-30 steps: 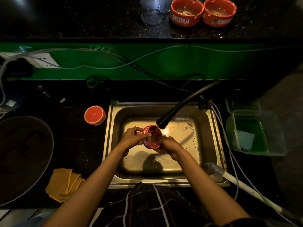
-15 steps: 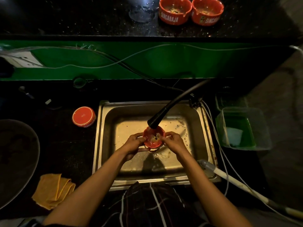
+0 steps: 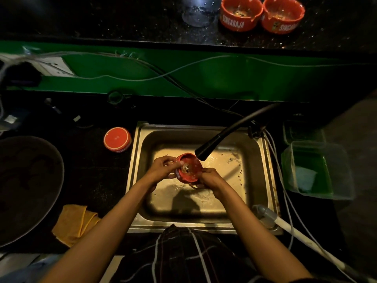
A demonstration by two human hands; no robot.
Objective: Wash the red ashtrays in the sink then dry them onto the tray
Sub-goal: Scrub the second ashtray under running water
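Over the steel sink [image 3: 263,180] I hold a red ashtray [image 3: 189,170] under the black faucet spout [image 3: 208,149], its hollow tilted toward me with water in it. My right hand [image 3: 210,180] grips its right and lower side. My left hand [image 3: 163,166] holds the left rim, fingers reaching into the hollow. An upside-down red ashtray [image 3: 117,140] sits on the counter left of the sink. Two dirty red ashtrays [image 3: 240,14] [image 3: 282,15] stand on the upper ledge. A dark round tray [image 3: 26,190] lies at far left.
A folded yellow cloth [image 3: 74,223] lies on the counter near the tray. A clear plastic tub [image 3: 318,170] with a green bottom stands right of the sink. White pipe [image 3: 295,231] and cables run along the sink's right edge. Wires cross the green wall.
The ashtray has tilted its hollow toward me and shifted slightly left of the spout. My left fingers have moved from the outer rim into the hollow.
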